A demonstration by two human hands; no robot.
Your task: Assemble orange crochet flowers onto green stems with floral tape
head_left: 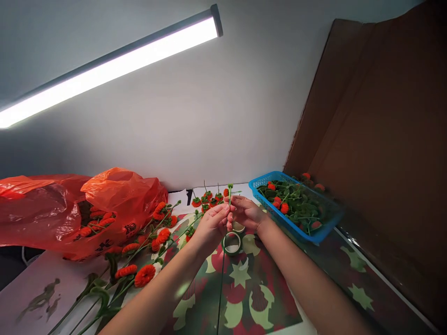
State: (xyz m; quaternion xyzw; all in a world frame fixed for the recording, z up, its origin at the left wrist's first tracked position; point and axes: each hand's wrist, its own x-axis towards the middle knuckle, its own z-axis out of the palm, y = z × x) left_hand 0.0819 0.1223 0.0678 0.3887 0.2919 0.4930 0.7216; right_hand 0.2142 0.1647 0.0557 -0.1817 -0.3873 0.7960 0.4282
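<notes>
Both hands meet over the middle of the patterned mat. A thin green flower stem [222,279] stands nearly upright between them, with a small green bud at its top. My left hand [213,222] is closed, thumb and fingers pinching the stem. My right hand [247,212] is closed on the stem's upper part, its fingertips touching those of my left hand. Whether tape runs between the fingers is too small to tell. Just below the hands lies a roll of green tape [240,244], with another roll [238,227] partly hidden behind it.
Orange flowers with green stems [145,276] lie at the left, before a red plastic bag [122,190] holding more. Several flower heads [213,202] sit at the back. A blue basket [256,182] of flowers and leaves stands right, beside a cardboard panel [377,116]. The camouflage mat [279,298] covers the table.
</notes>
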